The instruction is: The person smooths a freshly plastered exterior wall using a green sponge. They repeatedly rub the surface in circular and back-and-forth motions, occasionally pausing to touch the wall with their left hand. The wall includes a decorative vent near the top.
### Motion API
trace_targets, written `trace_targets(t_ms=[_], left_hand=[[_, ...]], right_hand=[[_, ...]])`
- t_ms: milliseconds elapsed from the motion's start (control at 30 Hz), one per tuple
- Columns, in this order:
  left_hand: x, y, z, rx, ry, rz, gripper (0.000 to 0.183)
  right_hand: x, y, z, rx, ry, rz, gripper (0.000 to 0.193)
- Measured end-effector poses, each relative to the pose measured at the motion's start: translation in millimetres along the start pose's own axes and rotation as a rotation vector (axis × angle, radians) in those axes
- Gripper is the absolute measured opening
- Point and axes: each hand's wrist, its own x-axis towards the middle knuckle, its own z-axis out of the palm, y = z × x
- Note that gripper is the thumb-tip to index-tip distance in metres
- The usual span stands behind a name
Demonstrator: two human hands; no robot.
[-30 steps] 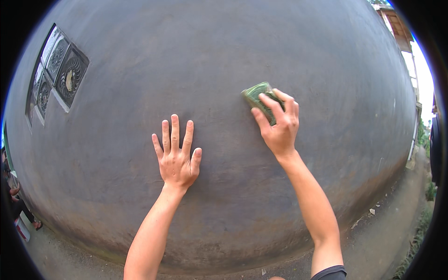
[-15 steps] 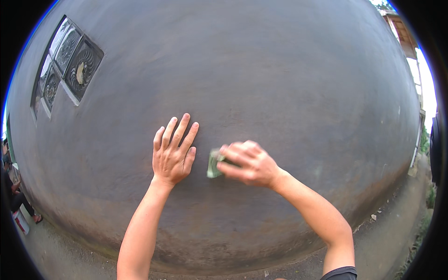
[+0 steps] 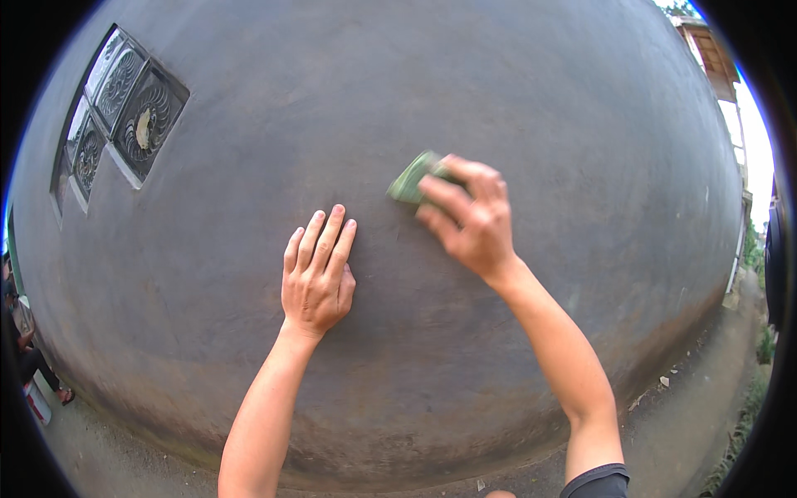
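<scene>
A dark grey plastered wall (image 3: 249,166) fills most of the view. Flat against it rests my left hand (image 3: 320,278), fingers stretched upward and holding nothing. Higher and to the right, my right hand (image 3: 475,212) grips a green, folded piece of sheet or cloth (image 3: 408,180) and presses it to the wall. Its exact material cannot be made out. The right fingers are slightly smeared by motion and cover part of the green piece.
A window with patterned metal grilles (image 3: 148,120) is set into the wall at upper left. A seated person (image 3: 35,361) is at the far left edge beside a white and red container (image 3: 37,404). Concrete ground (image 3: 697,407) runs along the wall's foot, with plants (image 3: 739,436) at right.
My right hand has moved up and slightly right along the wall with the green piece. My left hand stays on the wall, its fingers a little closer together.
</scene>
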Motion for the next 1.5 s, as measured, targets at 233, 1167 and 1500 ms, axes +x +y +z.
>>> trace_targets(t_ms=[233,1167,1500], left_hand=[[-2,-2,6,-0.024,0.107,-0.074,0.061],[-9,-6,3,-0.082,0.13,-0.154,0.056],[-4,7,3,0.063,-0.071,-0.101,0.07]], right_hand=[[-25,-38,12,0.169,-0.225,-0.384,0.042],[-37,-57,2,0.176,-0.258,-0.233,0.038],[-57,-30,-25,0.122,-0.185,-0.111,0.033]])
